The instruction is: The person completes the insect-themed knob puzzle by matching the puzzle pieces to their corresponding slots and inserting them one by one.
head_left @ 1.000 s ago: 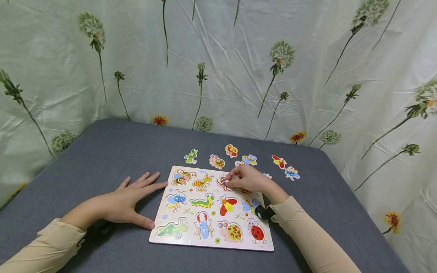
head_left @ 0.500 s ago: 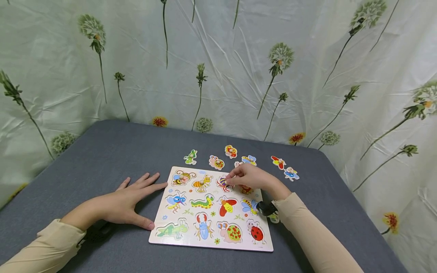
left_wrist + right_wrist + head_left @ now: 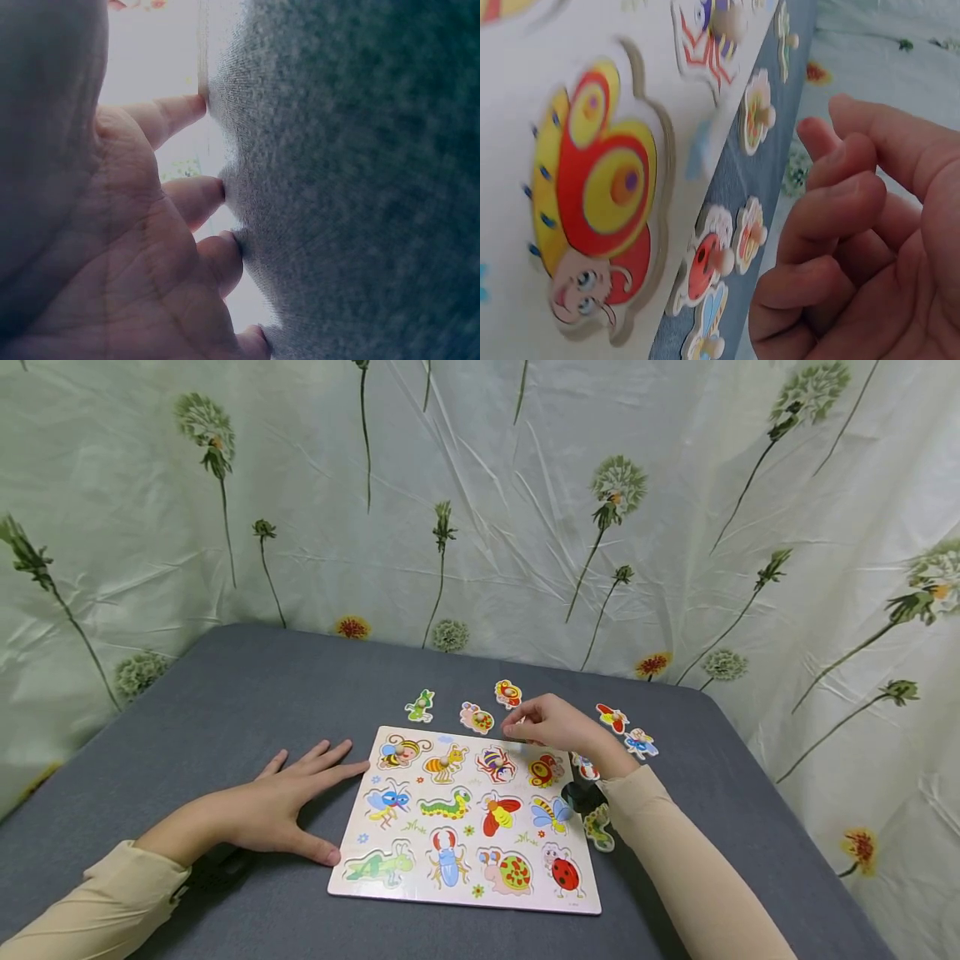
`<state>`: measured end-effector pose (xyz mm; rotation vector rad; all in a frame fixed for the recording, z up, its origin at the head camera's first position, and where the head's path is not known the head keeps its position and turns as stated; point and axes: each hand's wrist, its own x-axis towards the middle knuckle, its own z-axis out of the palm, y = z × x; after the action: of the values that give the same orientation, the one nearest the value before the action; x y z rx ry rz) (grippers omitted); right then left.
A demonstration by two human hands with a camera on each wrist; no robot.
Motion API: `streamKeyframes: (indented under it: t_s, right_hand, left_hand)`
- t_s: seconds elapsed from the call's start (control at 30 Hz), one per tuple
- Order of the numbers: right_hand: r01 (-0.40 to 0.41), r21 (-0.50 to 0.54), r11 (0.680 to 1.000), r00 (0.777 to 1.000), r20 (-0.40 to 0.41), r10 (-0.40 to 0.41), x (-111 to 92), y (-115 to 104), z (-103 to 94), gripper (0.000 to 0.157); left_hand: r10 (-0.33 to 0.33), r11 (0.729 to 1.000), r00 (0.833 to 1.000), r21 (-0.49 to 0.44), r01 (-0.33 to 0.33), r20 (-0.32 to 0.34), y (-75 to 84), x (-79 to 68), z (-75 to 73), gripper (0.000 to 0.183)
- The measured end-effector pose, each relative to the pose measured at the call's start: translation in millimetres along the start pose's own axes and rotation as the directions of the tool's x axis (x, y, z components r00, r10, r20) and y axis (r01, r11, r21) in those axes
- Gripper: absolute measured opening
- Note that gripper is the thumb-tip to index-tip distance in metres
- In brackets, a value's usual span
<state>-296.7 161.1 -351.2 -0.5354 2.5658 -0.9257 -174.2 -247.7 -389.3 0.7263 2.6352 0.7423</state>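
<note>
A wooden insect peg puzzle board (image 3: pixel 480 843) lies on the table. My left hand (image 3: pixel 273 814) is spread flat at its left side, with thumb and index fingertips at the board's edge. In the left wrist view, the left fingertips (image 3: pixel 214 191) touch the grey cloth. The purple spider piece (image 3: pixel 496 764) sits in its recess, its round knob visible in the right wrist view. My right hand (image 3: pixel 558 727) hovers over the board's far edge, fingers loosely curled, holding nothing. Below it are a ladybug piece (image 3: pixel 703 270) and a blue-winged dragonfly piece (image 3: pixel 707 322).
Behind the board lie a green grasshopper piece (image 3: pixel 420 706), a snail piece (image 3: pixel 476 717) and a red butterfly piece (image 3: pixel 507 694). Farther right are a red-winged piece (image 3: pixel 612 717) and a blue piece (image 3: pixel 641 742). A green piece (image 3: pixel 598 828) lies by the board's right edge. A flowered curtain (image 3: pixel 480 527) hangs behind.
My right hand has let go of the spider piece, which stays in the board, and has moved away towards the loose pieces behind. The left hand has not moved.
</note>
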Motion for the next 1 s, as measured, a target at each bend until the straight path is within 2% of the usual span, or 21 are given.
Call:
streamKeyframes:
  t_s: [0.17, 0.43, 0.6, 0.77, 1.0]
  right_hand:
    - [-0.004, -0.013, 1.000, 0.999, -0.046, 0.003, 8.2, 3.3, -5.4, 0.029]
    - [-0.083, -0.038, 0.996, 0.985, -0.156, 0.076, 27.6, 11.0, -11.1, 0.035]
    - [-0.117, -0.023, 0.993, 0.979, -0.168, 0.111, 36.0, 14.5, -13.1, 0.042]
    - [-0.158, 0.002, 0.987, 0.971, -0.183, 0.156, 41.8, 17.1, -15.1, 0.040]
    - [-0.165, -0.032, 0.986, 0.964, -0.217, 0.155, 49.5, 14.0, -12.7, 0.039]
  left_hand:
    - [-0.005, 1.000, 1.000, 0.001, 0.005, -0.001, -1.2, 0.2, 0.0, 0.114]
    - [-0.008, 1.000, 1.000, -0.002, 0.008, -0.003, -3.2, 0.0, 0.1, 0.115]
    - [0.001, 1.000, 1.000, -0.002, -0.001, -0.008, -3.8, -0.4, -0.3, 0.115]
    - [0.001, 1.000, 1.000, -0.008, -0.001, -0.006, -3.3, -0.4, -0.1, 0.114]
    - [0.004, 1.000, 1.000, -0.007, -0.004, -0.002, -2.6, -0.1, -0.1, 0.115]
